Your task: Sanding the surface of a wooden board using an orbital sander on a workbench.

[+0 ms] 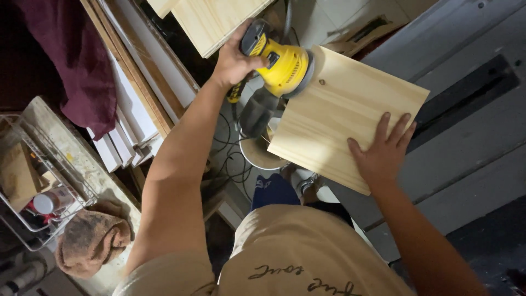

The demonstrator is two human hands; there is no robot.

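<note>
Left hand (pixel 234 59): at about 11 o'clock in the view, fingers clenched around the dark top grip of the yellow sander (pixel 284 66).
Right hand (pixel 382 151): at about 4 o'clock from the frame's centre, laid flat with fingers spread and released, palm pressing on the pine board (pixel 339 109).
Yellow sander: tilted, its round pad meeting the board's upper-left edge; a grey dust bag (pixel 256 112) hangs from it toward 7 o'clock.
Pine board: a pale, square wooden panel near the frame's centre, lying partly on the grey work surface (pixel 471 137), its left corner overhanging the edge above a white bucket (pixel 260 156).
Small knot: a dark dot on the board, just beside the sander's pad at 3 o'clock from it.
Work surface: fills the right side, with a dark slot (pixel 466 98) running toward 2 o'clock.
Second wood panel (pixel 216 19): at 12 o'clock, past the left hand, leaning among stacked boards.
White trim pieces (pixel 129 137): stacked at 9 o'clock beside the left forearm.
Maroon cloth (pixel 71 60): draped at 10 o'clock.
Wire basket (pixel 38 186): at 8 o'clock, holding small items that are too dim to tell.
Brown rag (pixel 90 241): crumpled just below the basket, at 7 o'clock.
Cables (pixel 230 159): dark loops on the floor under the sander.
</note>
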